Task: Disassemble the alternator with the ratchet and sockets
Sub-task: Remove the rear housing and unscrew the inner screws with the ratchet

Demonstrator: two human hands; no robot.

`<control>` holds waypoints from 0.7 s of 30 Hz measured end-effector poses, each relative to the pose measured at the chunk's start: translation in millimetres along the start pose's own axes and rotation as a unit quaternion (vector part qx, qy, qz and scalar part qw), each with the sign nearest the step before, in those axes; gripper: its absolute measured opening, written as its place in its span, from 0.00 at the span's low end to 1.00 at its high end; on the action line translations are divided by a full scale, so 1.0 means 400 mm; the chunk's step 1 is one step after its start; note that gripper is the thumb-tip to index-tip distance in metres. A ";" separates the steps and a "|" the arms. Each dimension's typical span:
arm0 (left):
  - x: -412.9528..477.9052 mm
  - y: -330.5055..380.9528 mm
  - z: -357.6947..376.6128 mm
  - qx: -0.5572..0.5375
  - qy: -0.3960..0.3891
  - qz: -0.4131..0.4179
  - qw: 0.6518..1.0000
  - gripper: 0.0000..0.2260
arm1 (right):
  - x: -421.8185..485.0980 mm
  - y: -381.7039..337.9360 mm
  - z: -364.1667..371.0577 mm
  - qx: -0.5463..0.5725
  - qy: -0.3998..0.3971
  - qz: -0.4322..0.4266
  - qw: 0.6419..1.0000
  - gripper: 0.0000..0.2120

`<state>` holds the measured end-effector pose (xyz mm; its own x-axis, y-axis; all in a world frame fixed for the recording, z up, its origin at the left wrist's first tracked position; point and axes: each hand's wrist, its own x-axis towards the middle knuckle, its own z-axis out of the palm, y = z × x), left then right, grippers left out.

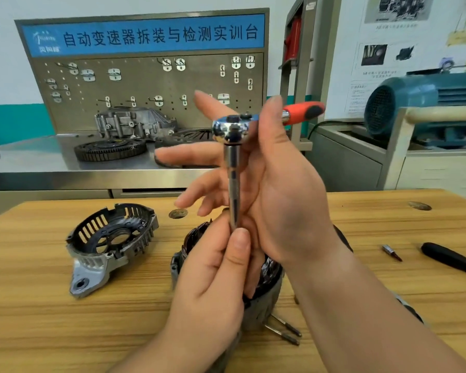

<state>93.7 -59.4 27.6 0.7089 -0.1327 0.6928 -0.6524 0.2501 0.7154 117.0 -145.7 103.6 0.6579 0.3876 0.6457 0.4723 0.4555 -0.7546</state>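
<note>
A chrome ratchet (230, 127) with an orange-and-black handle is held up above the wooden table (65, 332). A long chrome extension bar (233, 184) hangs straight down from its head. My right hand (285, 200) holds the ratchet, thumb over its neck, fingers spread behind the head. My left hand (213, 286) pinches the bar's lower end between thumb and fingers. Under both hands sits the alternator body (267, 286) with its copper windings, mostly hidden. The removed slotted end cover (111, 243) lies to the left.
Two long bolts (285, 329) lie beside the alternator. A small bit (392, 253) and a black handle (449, 259) lie to the right. Behind stands a steel bench (38, 157) with a gear ring (109, 149), a housing and a pegboard. A teal motor (425, 103) sits at the far right.
</note>
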 end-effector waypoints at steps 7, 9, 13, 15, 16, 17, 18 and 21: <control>0.002 -0.001 -0.004 0.050 0.020 -0.018 0.998 0.11 | -0.006 -0.006 0.018 -0.114 0.052 -0.177 0.976 0.13; 0.002 0.003 -0.001 0.012 0.020 -0.023 0.999 0.10 | -0.004 -0.006 0.021 -0.055 0.024 -0.130 0.990 0.22; 0.000 0.001 -0.004 -0.022 0.013 -0.023 0.999 0.13 | 0.002 0.006 0.008 0.001 0.001 -0.024 1.000 0.28; 0.001 0.000 -0.005 -0.003 0.008 -0.009 1.000 0.13 | 0.005 0.010 0.007 -0.012 0.006 -0.022 1.000 0.28; 0.002 -0.001 -0.006 0.000 0.010 -0.005 1.000 0.12 | 0.004 0.009 0.010 -0.029 0.013 -0.038 0.999 0.25; 0.003 -0.002 -0.006 0.001 0.012 -0.005 1.000 0.12 | 0.004 0.007 0.014 -0.049 0.017 -0.063 0.997 0.21; 0.004 -0.003 -0.007 0.003 0.014 -0.007 1.000 0.12 | -0.005 0.003 0.019 -0.075 0.025 -0.095 0.992 0.17; 0.005 -0.005 -0.005 0.030 0.021 -0.004 0.999 0.12 | -0.004 0.005 0.018 -0.199 0.065 -0.150 0.966 0.18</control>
<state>96.9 -58.1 27.3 0.7242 -0.0940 0.6831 -0.6603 0.1909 0.7263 112.9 -139.6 101.8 0.5119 0.1707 0.8419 0.8247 0.1766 -0.5372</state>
